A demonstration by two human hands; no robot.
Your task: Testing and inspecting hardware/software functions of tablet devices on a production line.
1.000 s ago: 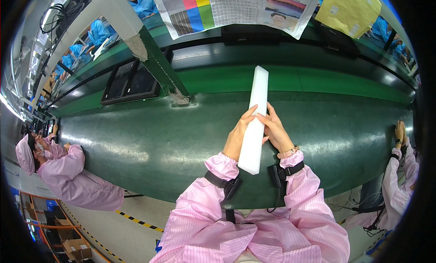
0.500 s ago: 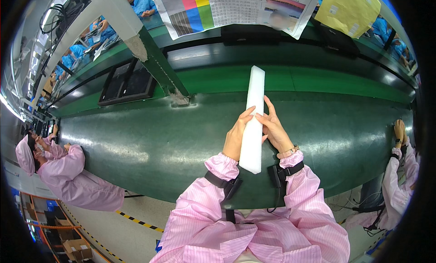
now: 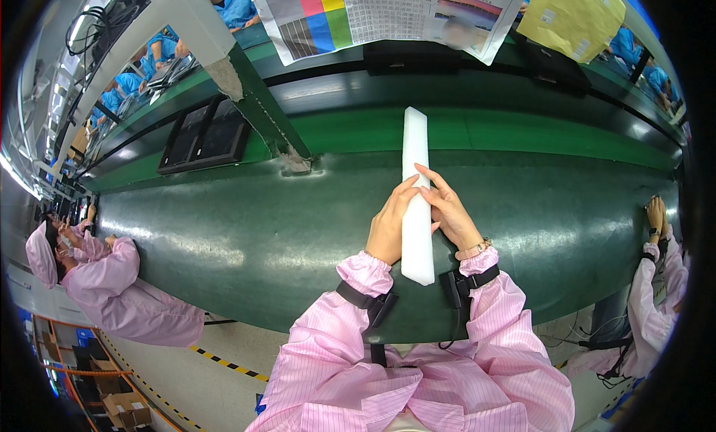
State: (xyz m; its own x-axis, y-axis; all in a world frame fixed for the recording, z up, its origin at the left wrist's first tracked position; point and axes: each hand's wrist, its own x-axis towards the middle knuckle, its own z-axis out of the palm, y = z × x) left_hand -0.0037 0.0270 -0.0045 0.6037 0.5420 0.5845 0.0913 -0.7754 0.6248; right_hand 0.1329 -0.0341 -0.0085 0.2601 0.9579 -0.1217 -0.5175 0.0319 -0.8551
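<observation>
A long white foam strip (image 3: 417, 242) points away from me above the green bench, its far end toward the back edge. From the left, my left hand (image 3: 389, 222) grips it, fingers along its side near the middle. My right hand (image 3: 453, 214) holds the opposite side, with the index finger reaching over the top and the thumb against the strip. Parts of both hands' fingers behind the foam are hidden.
The green bench (image 3: 283, 238) curves around me. A post (image 3: 257, 108) rises at its back left, by black flat panels (image 3: 205, 136) on a conveyor. Printed sheets (image 3: 388, 18) and a yellow sheet (image 3: 573, 18) hang ahead. Pink-clothed co-workers sit left (image 3: 104, 283) and right (image 3: 652, 305).
The strip has turned slightly, its far end leftward and its near end a little rightward. My right index finger has come down onto it. The black panels have shifted slightly left.
</observation>
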